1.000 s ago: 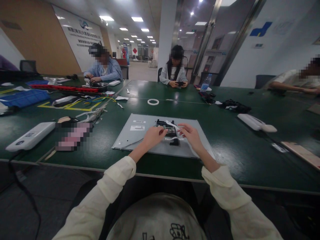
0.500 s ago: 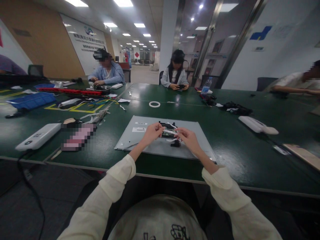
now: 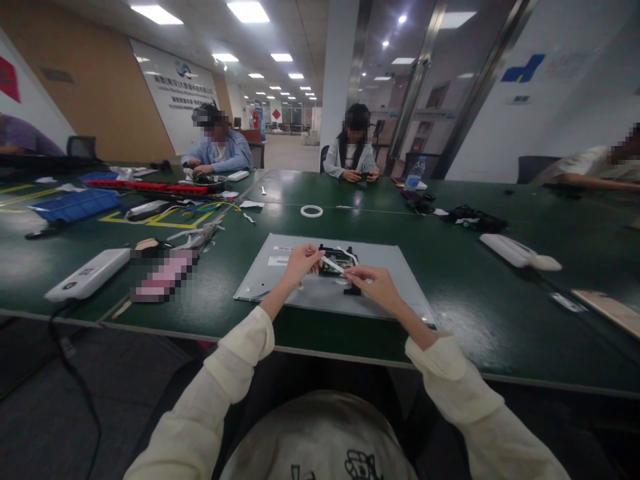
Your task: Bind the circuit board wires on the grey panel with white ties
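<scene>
A thin white strip (image 3: 333, 265) is stretched between my two hands, slanting down to the right. My left hand (image 3: 304, 262) pinches its upper left end. The lower right end is between the fingertips of my right hand (image 3: 373, 281). Both hands are above a flat grey panel (image 3: 400, 293) lying on the table. Under the strip, a green circuit board with black parts (image 3: 327, 270) sits on the panel, partly hidden by my fingers. Another white strip (image 3: 349, 253) curves behind it, and a small black piece (image 3: 353, 291) shows near my right hand.
On the green table (image 3: 280, 333) lie a white ring (image 3: 311, 211), a white power bank (image 3: 87, 273), a pink phone (image 3: 165, 275), a blue tray (image 3: 75, 205) and loose cables (image 3: 200, 235). A white device (image 3: 517, 252) is at right. Several people sit around the table.
My right hand has moved slightly down, tilting the white strip from nearly level to a slant. My left hand keeps its pinch. The view has shifted slightly.
</scene>
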